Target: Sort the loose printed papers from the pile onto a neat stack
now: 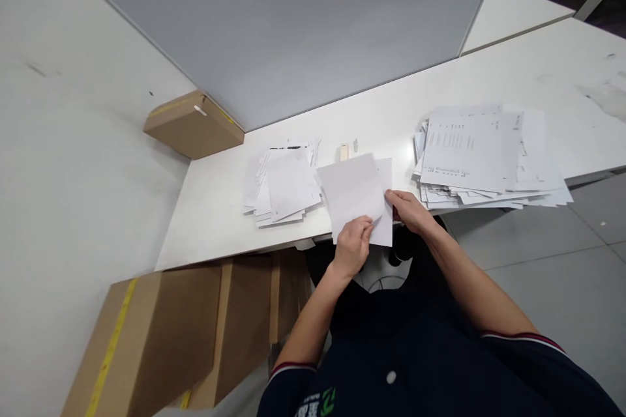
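Observation:
My left hand (353, 246) and my right hand (409, 208) both pinch a white folded sheet of paper (353, 190) held over the front edge of the white table (376, 114). The left hand grips its lower edge, the right hand its right side. A small pile of folded white papers (286, 187) lies on the table just left of the sheet. A larger stack of printed sheets (482, 156) lies to the right, overhanging the table's front edge.
A grey partition panel (293, 19) stands behind the table. A closed cardboard box (193, 125) sits at the table's far left corner. Larger cardboard boxes (166, 332) stand on the floor at my left. A small beige object (344, 152) rests behind the held sheet.

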The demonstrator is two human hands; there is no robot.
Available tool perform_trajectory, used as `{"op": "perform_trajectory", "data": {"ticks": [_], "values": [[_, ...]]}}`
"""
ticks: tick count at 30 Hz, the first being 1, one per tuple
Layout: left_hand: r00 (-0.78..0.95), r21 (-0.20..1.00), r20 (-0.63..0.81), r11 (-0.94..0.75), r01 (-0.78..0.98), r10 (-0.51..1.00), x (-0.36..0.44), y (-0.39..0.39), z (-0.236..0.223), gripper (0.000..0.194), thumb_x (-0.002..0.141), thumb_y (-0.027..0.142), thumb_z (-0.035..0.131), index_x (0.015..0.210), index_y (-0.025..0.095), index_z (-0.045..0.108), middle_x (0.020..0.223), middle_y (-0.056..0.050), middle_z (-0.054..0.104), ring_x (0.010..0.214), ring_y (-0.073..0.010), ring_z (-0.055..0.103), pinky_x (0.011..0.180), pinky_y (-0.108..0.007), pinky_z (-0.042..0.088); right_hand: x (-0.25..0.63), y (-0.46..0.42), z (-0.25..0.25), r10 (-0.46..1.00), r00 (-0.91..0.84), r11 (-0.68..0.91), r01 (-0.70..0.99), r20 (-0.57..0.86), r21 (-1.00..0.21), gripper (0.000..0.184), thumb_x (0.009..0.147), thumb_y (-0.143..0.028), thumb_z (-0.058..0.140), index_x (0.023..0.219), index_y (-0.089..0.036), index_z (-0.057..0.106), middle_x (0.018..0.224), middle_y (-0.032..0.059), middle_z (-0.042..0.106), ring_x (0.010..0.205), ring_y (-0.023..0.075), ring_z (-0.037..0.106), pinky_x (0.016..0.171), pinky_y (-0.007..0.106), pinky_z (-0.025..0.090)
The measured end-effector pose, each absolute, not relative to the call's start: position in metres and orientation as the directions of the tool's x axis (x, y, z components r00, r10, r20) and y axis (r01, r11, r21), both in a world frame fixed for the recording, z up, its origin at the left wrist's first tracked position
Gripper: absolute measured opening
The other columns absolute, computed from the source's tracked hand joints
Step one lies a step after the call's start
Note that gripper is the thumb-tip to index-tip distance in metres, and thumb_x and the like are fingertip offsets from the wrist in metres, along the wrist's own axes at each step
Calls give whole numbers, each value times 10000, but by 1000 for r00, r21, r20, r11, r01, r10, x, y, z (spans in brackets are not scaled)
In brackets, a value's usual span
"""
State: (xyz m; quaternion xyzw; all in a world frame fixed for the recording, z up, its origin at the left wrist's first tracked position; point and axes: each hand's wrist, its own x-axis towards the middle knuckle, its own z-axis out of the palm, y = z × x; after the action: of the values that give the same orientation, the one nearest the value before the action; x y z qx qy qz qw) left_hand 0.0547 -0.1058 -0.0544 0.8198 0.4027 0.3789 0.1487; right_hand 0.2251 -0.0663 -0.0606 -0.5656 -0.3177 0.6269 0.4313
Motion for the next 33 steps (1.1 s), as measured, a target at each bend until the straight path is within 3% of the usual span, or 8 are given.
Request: {"op": "perform_trajectory", "data": {"ticks": [3,6,9,12,16,22,28,33], "values": [[517,518,454,-687,509,725,62,-108,-63,118,860,166,435,913,179,540,962,-69,644,1002,-179,584,848,-347,497,227,-67,-63,920,30,-385,-119,-391,-915,373,735,-546,507,681,-177,491,549,3,526,465,119,483,432,248,429],[550,551,433,-693,466,714,56,-104,-62,115,849,228,480,938,211,552,971,-63,638,1049,-188,557,913,-355,465,229,-68,-68,960,73,-278,94,-271,-956,292,692,-455,581,742,-172,531,560,-16,541,477,118,480,424,227,397],[297,635,457,-542,550,838,41,-93,-59,232,840,294,499,1054,209,535,1072,-95,597,1086,-210,525,949,-388,433,229,-71,-67,980,73,-196,174,-186,-965,260,710,-407,558,801,-165,584,666,9,612,597,152,547,505,243,437],[-81,788,384,-281,547,920,27,-75,-57,445,835,370,498,1226,172,420,1180,-145,527,1100,-225,518,921,-414,444,227,-76,-54,993,38,-114,85,-111,-990,284,747,-399,529,898,-172,608,796,24,647,737,182,582,617,273,469],[-145,897,303,-231,378,942,20,-57,-40,508,866,401,440,1314,191,324,1229,-149,509,1139,-190,506,929,-332,442,223,-76,-26,998,35,47,39,48,-998,291,773,-398,529,957,-188,611,869,35,639,829,194,578,726,307,463],[-177,847,459,-369,384,870,35,-54,-20,435,909,407,320,1305,230,354,1237,-93,518,1170,-151,481,971,-279,409,215,-60,-21,976,101,183,92,192,-979,331,790,-441,507,1018,-217,597,937,45,623,922,210,552,814,343,438],[-158,842,412,-309,442,897,40,-53,-38,452,898,426,328,1283,204,411,1286,-106,490,1213,-177,443,1006,-306,384,215,-54,-41,980,73,183,62,187,-981,354,788,-435,516,1056,-211,572,995,56,615,922,201,558,830,335,433],[-137,800,442,-320,508,886,37,-53,-44,485,897,417,339,1332,203,339,1300,-128,461,1214,-185,435,992,-321,387,216,-56,-36,974,60,214,68,218,-974,358,810,-417,495,1099,-215,559,1041,59,610,968,198,556,860,333,424]]}}
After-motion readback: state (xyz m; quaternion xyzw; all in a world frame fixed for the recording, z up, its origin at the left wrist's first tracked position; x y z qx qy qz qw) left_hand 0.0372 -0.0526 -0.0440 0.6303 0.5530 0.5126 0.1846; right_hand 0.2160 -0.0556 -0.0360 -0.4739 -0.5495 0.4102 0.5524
